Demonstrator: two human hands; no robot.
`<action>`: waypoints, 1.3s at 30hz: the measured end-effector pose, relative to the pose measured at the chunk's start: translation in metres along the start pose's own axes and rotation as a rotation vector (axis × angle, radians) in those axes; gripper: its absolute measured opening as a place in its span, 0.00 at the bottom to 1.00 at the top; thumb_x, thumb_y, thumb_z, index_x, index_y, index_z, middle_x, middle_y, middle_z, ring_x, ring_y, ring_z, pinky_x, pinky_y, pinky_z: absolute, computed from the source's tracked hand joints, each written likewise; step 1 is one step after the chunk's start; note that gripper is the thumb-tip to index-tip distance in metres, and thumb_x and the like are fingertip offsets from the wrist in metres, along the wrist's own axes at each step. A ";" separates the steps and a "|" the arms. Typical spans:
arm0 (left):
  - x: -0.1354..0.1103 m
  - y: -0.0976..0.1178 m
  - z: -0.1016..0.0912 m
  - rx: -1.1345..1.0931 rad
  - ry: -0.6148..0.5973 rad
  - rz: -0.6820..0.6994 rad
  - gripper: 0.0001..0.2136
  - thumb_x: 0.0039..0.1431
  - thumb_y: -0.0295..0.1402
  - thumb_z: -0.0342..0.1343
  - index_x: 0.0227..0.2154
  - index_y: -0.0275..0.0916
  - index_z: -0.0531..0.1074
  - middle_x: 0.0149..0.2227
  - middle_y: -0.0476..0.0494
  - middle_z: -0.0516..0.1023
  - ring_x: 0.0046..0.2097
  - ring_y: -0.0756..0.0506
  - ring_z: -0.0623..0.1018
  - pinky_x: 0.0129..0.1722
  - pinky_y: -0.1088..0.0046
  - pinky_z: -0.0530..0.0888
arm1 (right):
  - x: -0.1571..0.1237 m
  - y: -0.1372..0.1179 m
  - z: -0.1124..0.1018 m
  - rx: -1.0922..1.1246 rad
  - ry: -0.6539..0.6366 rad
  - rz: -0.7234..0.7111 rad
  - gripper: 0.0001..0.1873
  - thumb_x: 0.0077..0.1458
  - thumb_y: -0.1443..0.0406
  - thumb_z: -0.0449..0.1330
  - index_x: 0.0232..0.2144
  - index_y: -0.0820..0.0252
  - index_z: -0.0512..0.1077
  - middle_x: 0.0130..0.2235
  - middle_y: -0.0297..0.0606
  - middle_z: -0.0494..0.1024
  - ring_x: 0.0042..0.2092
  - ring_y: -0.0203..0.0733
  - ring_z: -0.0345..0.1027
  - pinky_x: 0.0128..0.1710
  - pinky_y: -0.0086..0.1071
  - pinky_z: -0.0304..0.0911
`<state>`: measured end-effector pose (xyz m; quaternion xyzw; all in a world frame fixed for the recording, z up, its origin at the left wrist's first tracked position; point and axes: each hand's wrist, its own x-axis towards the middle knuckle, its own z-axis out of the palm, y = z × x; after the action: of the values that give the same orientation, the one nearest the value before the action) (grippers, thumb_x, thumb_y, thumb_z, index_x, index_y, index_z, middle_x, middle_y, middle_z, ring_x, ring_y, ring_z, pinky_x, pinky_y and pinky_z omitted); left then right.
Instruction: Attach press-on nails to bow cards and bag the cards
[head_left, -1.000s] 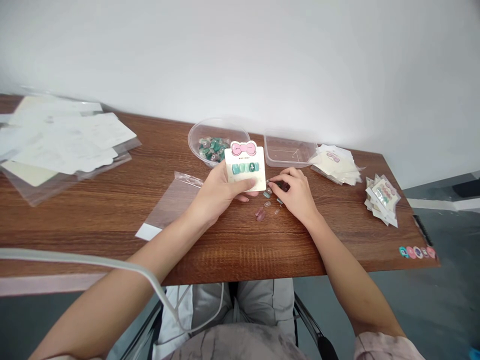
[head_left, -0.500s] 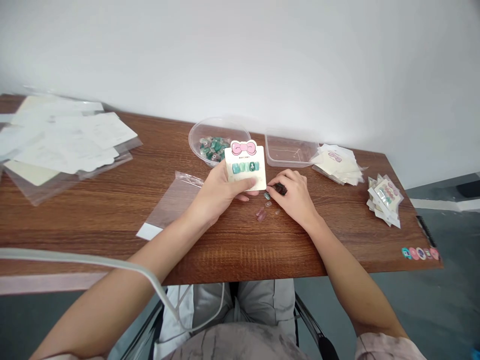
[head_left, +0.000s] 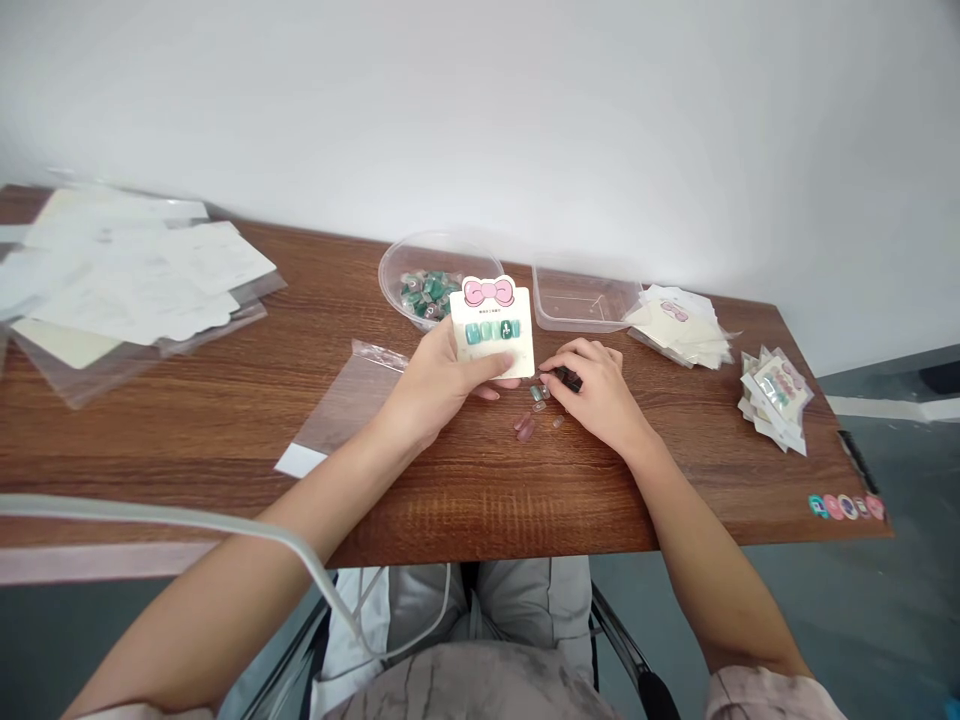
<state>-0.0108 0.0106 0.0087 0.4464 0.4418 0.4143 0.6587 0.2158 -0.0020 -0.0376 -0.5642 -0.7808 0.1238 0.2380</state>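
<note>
The right hand [head_left: 594,388] sits slightly farther from the card [head_left: 493,310] than half a second ago. A small piece [head_left: 545,391], then hidden, now shows beside the teal nail [head_left: 535,393].

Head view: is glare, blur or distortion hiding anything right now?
Head view: the left paper pile looks washed out, its faint marks unreadable; head view: shine streaks the top of the clear bag; head view: the card in the left hand shows clearly, except its tiny print; head view: forearms look stretched toward the lower corners.
</note>
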 end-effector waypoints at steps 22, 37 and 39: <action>0.001 0.001 0.000 0.001 0.007 -0.012 0.23 0.51 0.32 0.71 0.49 0.35 0.72 0.39 0.41 0.86 0.33 0.47 0.84 0.28 0.77 0.76 | -0.001 0.000 0.001 -0.110 0.013 -0.162 0.05 0.65 0.66 0.64 0.42 0.53 0.79 0.44 0.38 0.78 0.48 0.49 0.70 0.52 0.47 0.55; 0.000 0.000 0.000 0.018 0.014 -0.010 0.22 0.51 0.33 0.71 0.48 0.36 0.72 0.38 0.42 0.86 0.33 0.46 0.84 0.29 0.76 0.76 | -0.001 0.001 -0.002 -0.085 0.101 -0.383 0.09 0.65 0.72 0.58 0.34 0.56 0.74 0.35 0.35 0.83 0.37 0.43 0.75 0.45 0.41 0.65; 0.001 0.000 0.000 0.015 0.011 -0.008 0.22 0.51 0.33 0.71 0.48 0.36 0.72 0.38 0.42 0.86 0.33 0.46 0.84 0.29 0.76 0.76 | -0.003 0.001 -0.004 -0.052 0.152 -0.373 0.09 0.64 0.73 0.57 0.35 0.55 0.75 0.34 0.34 0.84 0.35 0.42 0.76 0.44 0.41 0.68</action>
<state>-0.0104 0.0111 0.0085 0.4473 0.4503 0.4110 0.6544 0.2190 -0.0046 -0.0349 -0.4235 -0.8545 0.0145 0.3005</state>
